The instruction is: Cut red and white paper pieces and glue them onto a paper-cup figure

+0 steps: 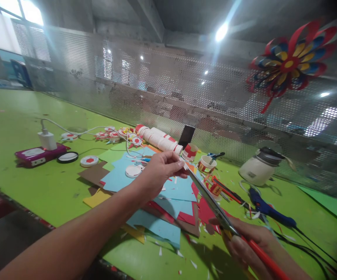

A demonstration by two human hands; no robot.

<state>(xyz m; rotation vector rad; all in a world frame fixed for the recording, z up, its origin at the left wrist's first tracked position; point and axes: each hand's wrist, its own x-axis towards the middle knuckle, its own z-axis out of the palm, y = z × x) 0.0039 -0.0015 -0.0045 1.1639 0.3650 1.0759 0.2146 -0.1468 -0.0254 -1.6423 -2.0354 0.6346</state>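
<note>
Nearest to me, low on the right, my right hand (246,243) is wrapped around the red handles of the scissors (215,204), fingers curled shut on them. Their long axis runs diagonally, blades pointing up and left toward my left hand (159,171), whose fingertips pinch together at the blade tips. Beneath lie blue and red paper sheets (168,194) on the green table (25,116); beyond, a perforated metal screen (157,85) carries a paper pinwheel (289,62)

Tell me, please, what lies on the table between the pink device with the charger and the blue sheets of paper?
In the head view, between the pink device and the blue sheets lie a black-rimmed disc and a white disc with a red centre.
</note>
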